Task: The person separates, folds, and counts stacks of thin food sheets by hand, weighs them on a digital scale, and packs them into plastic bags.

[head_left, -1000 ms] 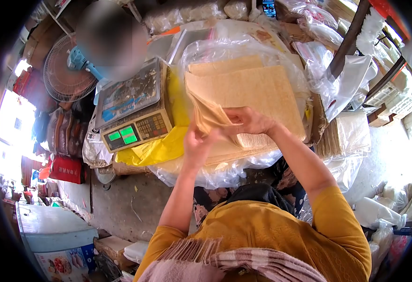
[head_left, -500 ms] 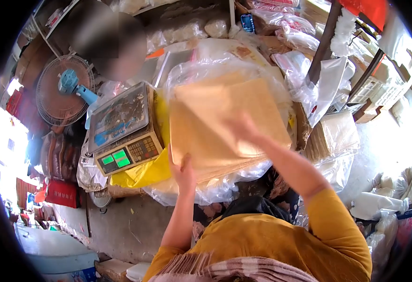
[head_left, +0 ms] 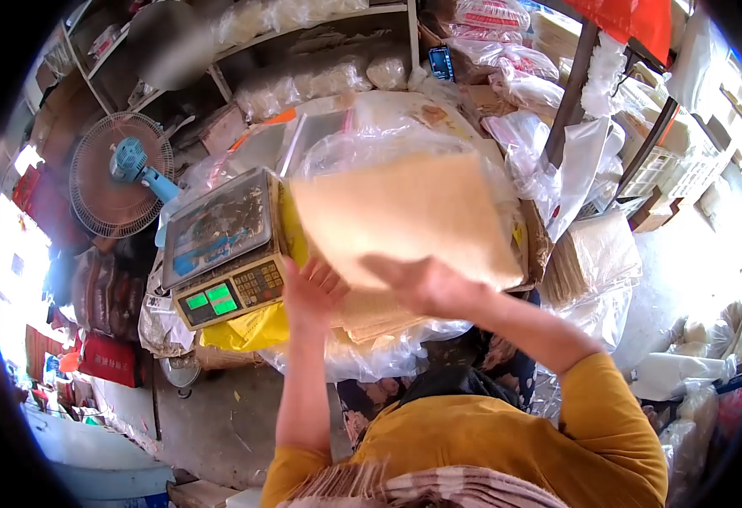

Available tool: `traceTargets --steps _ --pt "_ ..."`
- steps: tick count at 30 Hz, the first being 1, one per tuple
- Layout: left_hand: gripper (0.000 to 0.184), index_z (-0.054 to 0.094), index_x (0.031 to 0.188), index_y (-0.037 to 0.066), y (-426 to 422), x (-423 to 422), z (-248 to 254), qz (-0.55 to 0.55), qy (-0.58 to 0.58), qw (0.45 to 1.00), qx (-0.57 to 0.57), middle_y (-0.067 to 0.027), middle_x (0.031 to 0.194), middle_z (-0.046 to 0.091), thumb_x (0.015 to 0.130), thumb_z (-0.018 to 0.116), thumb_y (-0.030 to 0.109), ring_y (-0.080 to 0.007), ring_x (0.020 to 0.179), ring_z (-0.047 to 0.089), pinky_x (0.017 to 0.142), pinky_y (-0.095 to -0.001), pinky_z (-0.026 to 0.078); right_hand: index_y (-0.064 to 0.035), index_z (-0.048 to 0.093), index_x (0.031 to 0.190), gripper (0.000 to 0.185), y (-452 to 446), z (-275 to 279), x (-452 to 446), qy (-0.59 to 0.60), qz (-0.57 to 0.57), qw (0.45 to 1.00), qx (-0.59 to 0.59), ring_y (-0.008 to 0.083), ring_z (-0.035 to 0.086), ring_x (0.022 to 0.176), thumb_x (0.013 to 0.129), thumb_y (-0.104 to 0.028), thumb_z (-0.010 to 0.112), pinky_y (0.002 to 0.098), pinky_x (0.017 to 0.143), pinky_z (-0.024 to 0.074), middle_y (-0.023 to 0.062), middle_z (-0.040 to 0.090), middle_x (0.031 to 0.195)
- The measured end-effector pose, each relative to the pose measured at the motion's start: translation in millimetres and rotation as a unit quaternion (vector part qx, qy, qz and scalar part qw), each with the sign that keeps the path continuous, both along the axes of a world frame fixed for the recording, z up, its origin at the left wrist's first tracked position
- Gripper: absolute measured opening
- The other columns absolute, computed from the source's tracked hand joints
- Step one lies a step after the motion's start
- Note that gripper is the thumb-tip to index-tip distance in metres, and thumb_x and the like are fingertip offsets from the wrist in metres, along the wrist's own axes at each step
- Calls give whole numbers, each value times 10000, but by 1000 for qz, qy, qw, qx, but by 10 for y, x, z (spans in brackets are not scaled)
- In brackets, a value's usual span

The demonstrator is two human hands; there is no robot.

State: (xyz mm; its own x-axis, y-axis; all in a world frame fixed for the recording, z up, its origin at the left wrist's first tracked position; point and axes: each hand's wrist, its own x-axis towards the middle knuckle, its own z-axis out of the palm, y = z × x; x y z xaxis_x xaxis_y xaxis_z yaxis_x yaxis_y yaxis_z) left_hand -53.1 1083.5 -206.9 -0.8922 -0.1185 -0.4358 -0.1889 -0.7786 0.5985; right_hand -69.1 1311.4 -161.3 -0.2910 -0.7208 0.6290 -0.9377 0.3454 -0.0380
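A stack of brown paper sheets (head_left: 379, 315) lies on clear plastic wrapping at the middle of the table. Its top sheet (head_left: 413, 212) is smeared by motion. At the stack's near left corner is my left hand (head_left: 312, 288), open, fingers apart and thumb pointing up; it seems to touch the paper's edge. My right hand (head_left: 418, 284) reaches over the near edge of the top sheet. Motion blurs its fingers, so whether they grip the paper cannot be made out.
Left of the paper stands a digital scale (head_left: 223, 245) with green displays, beside yellow plastic (head_left: 252, 332). Behind it is a fan (head_left: 123, 173). A phone (head_left: 441, 63) is at the back. To the right are a dark post (head_left: 574, 93) and a plastic-wrapped paper bundle (head_left: 595, 254).
My right hand has moved down and left, from over the sheets to their near edge. My left fingers have spread from the stack's corner. The lifted fold in the top sheet no longer shows.
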Motion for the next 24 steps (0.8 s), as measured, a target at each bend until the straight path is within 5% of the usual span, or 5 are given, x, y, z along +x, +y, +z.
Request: traceTargets --steps 8,11,13,15,24 --pt "389 542 1106 -28 -240 -404 -189 -190 60 906 -373 -120 1001 612 728 598 49 -229 883 600 791 -347 475 -35 328 1350 752 121 -507 179 -407 47 912 11 330 537 1076 775 -383 666 403 864 452 164 508 1248" --pt "328 566 1049 -35 -48 45 310 -133 202 812 -532 -111 942 628 739 615 60 -201 817 608 752 -331 485 -79 302 1372 791 577 -610 -205 -469 -325 819 -55 326 456 1183 752 -348 712 381 965 385 180 431 1323" --pt "388 537 1091 -36 -80 337 517 -119 268 765 -573 -102 957 622 722 631 38 -177 827 604 750 -301 481 -45 339 1347 692 1064 -818 -639 -304 -290 846 -329 285 507 1114 789 -237 700 366 925 408 186 474 1280" --pt "285 591 1004 -32 -136 452 724 -50 289 851 -435 -88 945 637 762 647 109 -124 804 595 716 -261 476 -14 447 1262 534 1322 -360 -591 -529 -121 690 -479 163 532 1042 815 -189 678 296 860 436 125 561 1155" --pt "325 474 1198 2 698 166 374 16 332 718 -612 -177 925 635 890 507 103 -251 802 632 681 -336 496 -60 521 1216 384 514 212 -89 -463 -259 799 -283 149 614 697 861 -189 589 297 621 491 111 653 806"
